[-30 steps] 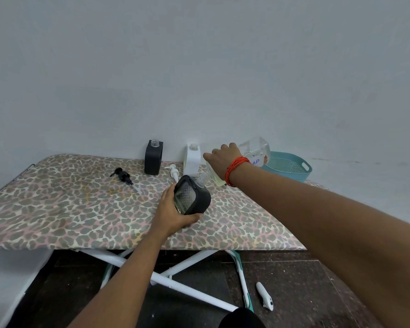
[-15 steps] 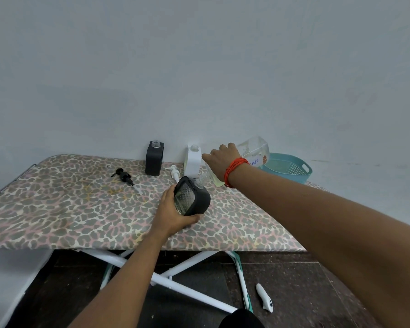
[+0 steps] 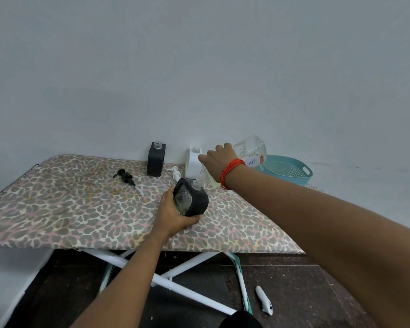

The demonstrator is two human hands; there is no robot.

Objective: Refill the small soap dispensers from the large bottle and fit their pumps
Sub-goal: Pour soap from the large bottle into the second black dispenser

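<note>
Pouring looks to be the step in hand: just right of centre the right hand [image 3: 219, 159] is wrapped round the bottle [image 3: 250, 150], which is tipped neck-down toward the lower left so that its mouth meets the open neck of the near dispenser [image 3: 194, 200]. The left hand [image 3: 173, 216] is curled round that dispenser's side and base and holds it leaning on the board [image 3: 69, 204], neck angled up toward the bottle. I judge the lean is there to line the two mouths up and keep soap off the cover. Pale yellow liquid sits low in the bottle by the wrist, and some shows through the dispenser's clear ribbed face. Whether a stream is running between them is too small to tell. Behind, against the wall, a black dispenser [image 3: 156, 159] and a white dispenser [image 3: 194, 162] stand upright with necks open, set back out of the pouring arm's way and apparently waiting their turn. Their pumps lie loose on the board: a black pump [image 3: 126, 177] left of centre, well apart from the hands, and a white pump [image 3: 175, 172] just behind the near dispenser. A teal basket [image 3: 291, 171] sits at the board's right end, behind the bottle. Most of the task seems to remain, since no pump is fitted.
</note>
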